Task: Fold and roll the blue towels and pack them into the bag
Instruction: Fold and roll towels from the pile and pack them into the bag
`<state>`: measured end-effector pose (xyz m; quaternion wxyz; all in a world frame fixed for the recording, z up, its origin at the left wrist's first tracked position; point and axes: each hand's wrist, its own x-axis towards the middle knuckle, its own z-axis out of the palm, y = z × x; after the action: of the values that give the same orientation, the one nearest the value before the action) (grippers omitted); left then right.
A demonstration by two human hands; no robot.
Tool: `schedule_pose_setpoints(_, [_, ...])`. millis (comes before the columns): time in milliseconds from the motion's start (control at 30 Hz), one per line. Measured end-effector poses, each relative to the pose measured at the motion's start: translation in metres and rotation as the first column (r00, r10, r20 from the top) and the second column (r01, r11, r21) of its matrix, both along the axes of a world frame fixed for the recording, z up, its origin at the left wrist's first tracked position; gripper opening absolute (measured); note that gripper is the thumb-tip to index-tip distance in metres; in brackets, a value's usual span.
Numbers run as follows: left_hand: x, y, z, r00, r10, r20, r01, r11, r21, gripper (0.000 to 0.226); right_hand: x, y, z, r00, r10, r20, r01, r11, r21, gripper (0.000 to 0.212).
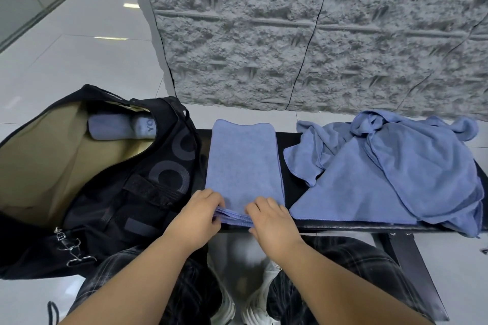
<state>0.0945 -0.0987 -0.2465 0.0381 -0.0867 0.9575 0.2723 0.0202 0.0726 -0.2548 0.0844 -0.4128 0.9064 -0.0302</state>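
At the bottom of the frame two bare forearms reach up from over dark checked trousers (351, 258) and a pair of white shoes (237, 306) on the pale tiled floor (79, 47). Just above centre-bottom, the left hand (195, 219) and the right hand (272, 221) sit side by side at the near end of a folded towel (244, 163). Both have their fingers curled down onto the layered edge and thumbs tucked beneath, pinching it; how much of the stack each one has hold of is hard to make out from here.

The folded towel lies as a long blue strip running away up the middle of the frame on a black bench (343, 225). To the right of it, touching the bench top and spilling over its right end, is a loose heap of blue towels (396, 171), crumpled and overlapping.

At left, the black bag (148, 192) stands open beside the strip, its tan lining showing. Deep inside, in the upper left of the frame, lie two rolled towels (124, 128), side by side. Beyond everything rises a rough grey wall (317, 34).
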Motion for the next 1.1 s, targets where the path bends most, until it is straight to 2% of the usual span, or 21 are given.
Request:
schedule_pose_setpoints(67, [0.001,-0.002,-0.002,0.997,-0.073,0.021,0.074,0.997,-0.035,0.037,0.000,0.002,0.002,0.998,0.001,0.064,-0.001,1.000,-0.002,0.055])
schedule_pose_setpoints(133, [0.000,-0.001,-0.002,0.994,-0.095,0.052,0.099,0.992,-0.080,0.049,-0.003,0.003,0.008,0.995,0.018,0.101,-0.016,1.000,-0.021,0.048])
schedule_pose_setpoints(200, [-0.003,0.001,-0.002,0.996,-0.088,0.025,0.091,0.980,-0.178,0.049,-0.009,0.005,0.010,0.986,0.051,0.160,-0.047,0.999,-0.025,0.035])
schedule_pose_setpoints(267, [-0.005,0.003,-0.003,0.998,-0.064,-0.008,0.061,0.969,-0.241,0.044,-0.014,0.006,0.010,0.973,0.029,0.227,-0.025,0.999,-0.023,0.036])
schedule_pose_setpoints(333, [-0.006,0.002,-0.003,0.998,-0.030,-0.051,0.019,0.979,-0.203,0.027,-0.018,0.008,0.008,0.967,0.006,0.255,0.004,0.999,-0.036,0.039])
schedule_pose_setpoints(400, [-0.007,0.000,-0.001,0.997,-0.011,-0.076,-0.001,0.988,-0.154,0.008,-0.021,0.010,0.010,0.964,-0.021,0.267,0.023,1.000,-0.006,0.033])
schedule_pose_setpoints(467, [-0.007,-0.004,-0.001,0.999,0.009,-0.035,-0.012,0.995,-0.104,0.014,-0.027,0.013,0.016,0.959,-0.093,0.269,0.091,0.996,0.022,0.020])
schedule_pose_setpoints(567, [-0.008,-0.008,-0.001,0.999,0.021,0.028,-0.020,0.999,-0.046,0.021,-0.040,0.017,0.022,0.909,-0.227,0.349,0.218,0.974,0.064,0.021])
schedule_pose_setpoints(733, [-0.012,-0.010,-0.003,0.989,0.005,0.148,0.005,0.998,-0.064,0.027,-0.052,0.019,0.017,0.863,-0.266,0.430,0.232,0.964,0.130,0.021])
schedule_pose_setpoints(833, [-0.015,-0.009,-0.004,0.981,0.083,0.174,-0.078,0.996,-0.037,0.023,-0.053,0.017,0.015,0.827,-0.317,0.465,0.304,0.947,0.105,0.021])
schedule_pose_setpoints(933, [-0.017,-0.003,-0.005,0.978,0.183,0.104,-0.178,0.983,-0.056,0.023,-0.050,0.015,0.014,0.822,-0.351,0.447,0.376,0.926,0.036,0.007])
schedule_pose_setpoints(967, [-0.018,-0.002,-0.005,0.980,0.192,0.053,-0.187,0.978,-0.092,0.027,-0.049,0.015,0.015,0.838,-0.349,0.419,0.381,0.925,0.009,0.010])
schedule_pose_setpoints(1033, [-0.019,-0.002,-0.005,0.993,0.107,-0.047,-0.114,0.977,-0.182,0.038,-0.047,0.012,0.018,0.872,-0.309,0.380,0.351,0.935,-0.047,0.017])
schedule_pose_setpoints(1100, [-0.020,-0.002,-0.004,0.997,-0.030,-0.065,0.014,0.972,-0.234,0.047,-0.045,0.010,0.021,0.902,-0.223,0.371,0.260,0.964,-0.051,0.017])
